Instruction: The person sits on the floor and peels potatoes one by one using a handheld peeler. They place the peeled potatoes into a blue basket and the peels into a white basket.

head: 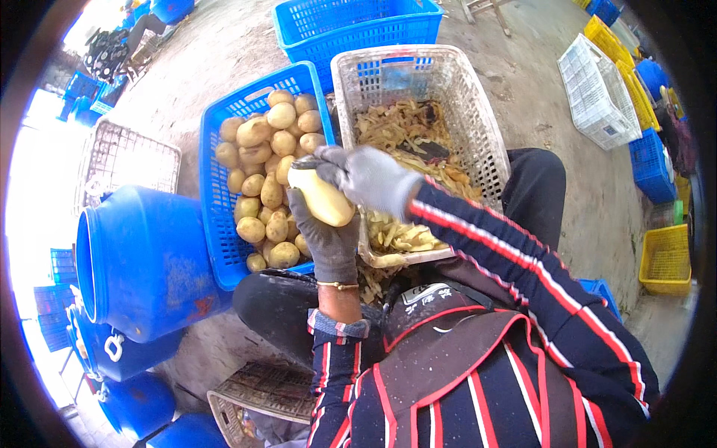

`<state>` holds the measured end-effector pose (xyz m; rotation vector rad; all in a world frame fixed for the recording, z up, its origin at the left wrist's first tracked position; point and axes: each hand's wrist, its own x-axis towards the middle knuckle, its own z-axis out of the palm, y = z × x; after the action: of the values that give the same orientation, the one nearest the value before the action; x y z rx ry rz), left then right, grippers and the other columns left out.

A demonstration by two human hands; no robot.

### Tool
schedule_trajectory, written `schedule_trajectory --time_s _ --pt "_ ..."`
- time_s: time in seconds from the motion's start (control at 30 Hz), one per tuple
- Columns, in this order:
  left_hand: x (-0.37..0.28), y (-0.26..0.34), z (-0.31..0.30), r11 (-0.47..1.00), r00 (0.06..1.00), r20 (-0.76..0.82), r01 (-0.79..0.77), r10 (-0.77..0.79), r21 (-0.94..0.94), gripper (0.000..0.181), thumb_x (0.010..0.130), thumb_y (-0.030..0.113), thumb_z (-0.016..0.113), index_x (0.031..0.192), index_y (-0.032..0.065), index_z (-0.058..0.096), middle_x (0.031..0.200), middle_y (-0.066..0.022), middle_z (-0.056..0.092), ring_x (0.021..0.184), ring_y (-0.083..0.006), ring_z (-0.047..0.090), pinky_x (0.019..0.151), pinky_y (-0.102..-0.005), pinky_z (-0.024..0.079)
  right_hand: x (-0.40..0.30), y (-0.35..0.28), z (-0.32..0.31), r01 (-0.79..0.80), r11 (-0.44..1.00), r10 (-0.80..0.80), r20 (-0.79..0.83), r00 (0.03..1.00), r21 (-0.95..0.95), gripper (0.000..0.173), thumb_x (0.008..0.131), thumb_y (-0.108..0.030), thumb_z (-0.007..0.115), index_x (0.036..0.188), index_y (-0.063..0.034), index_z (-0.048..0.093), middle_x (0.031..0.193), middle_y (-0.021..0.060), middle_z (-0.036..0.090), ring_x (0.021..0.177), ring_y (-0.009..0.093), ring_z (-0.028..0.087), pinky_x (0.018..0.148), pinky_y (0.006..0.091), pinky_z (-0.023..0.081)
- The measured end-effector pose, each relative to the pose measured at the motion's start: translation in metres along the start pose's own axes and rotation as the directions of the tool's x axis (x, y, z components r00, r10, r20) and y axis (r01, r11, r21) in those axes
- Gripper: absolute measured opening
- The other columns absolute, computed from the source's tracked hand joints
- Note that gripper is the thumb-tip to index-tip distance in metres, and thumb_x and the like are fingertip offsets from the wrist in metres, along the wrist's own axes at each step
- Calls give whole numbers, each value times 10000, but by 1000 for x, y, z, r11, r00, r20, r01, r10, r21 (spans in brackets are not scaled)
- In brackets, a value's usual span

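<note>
My left hand (pixel 331 243), in a dark grey glove, holds a mostly peeled, pale yellow potato (pixel 322 199) from below. At the potato's upper end, my right hand (pixel 369 173), in a light grey glove, is closed on a small dark tool (pixel 305 163), perhaps a peeler; its blade cannot be made out. Beneath and left of the hands, a blue plastic crate (pixel 210 168) holds many unpeeled potatoes (pixel 271 190). To the right stands a dirty white plastic crate (pixel 493 134) with potato peelings (pixel 392 126) and some dark scraps in it.
Another blue crate (pixel 364 33) stands beyond these two. Large blue plastic barrels (pixel 157 263) lie or stand at left. White (pixel 596 92) and yellow crates (pixel 665 260) are at right. A brown crate (pixel 263 392) is below. Part of a person (pixel 109 53) shows at upper left.
</note>
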<state>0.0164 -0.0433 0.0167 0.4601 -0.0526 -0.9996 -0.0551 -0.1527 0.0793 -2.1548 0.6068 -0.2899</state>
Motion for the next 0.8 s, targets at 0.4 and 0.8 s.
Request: schedule_trajectory --time_s 0.4,0.8 --pt "-2 4 10 999 1000 -20 3 -4 -33 651 873 556 587 1332 102 495 1293 -92 564 1192 -253 536 983 -450 467 -2 24 8 185 981 -168 -225 960 54 292 983 -312 476 1125 -83 589 911 233 652 829 407 640 646 464 509" --pt "3 7 0 994 999 28 -16 20 -109 659 890 498 631 1360 75 444 1295 -112 543 1196 -268 527 1009 -430 468 -23 6 -6 60 993 -38 -210 977 99 362 976 -245 516 1256 -18 546 1081 244 636 939 393 644 774 434 514"
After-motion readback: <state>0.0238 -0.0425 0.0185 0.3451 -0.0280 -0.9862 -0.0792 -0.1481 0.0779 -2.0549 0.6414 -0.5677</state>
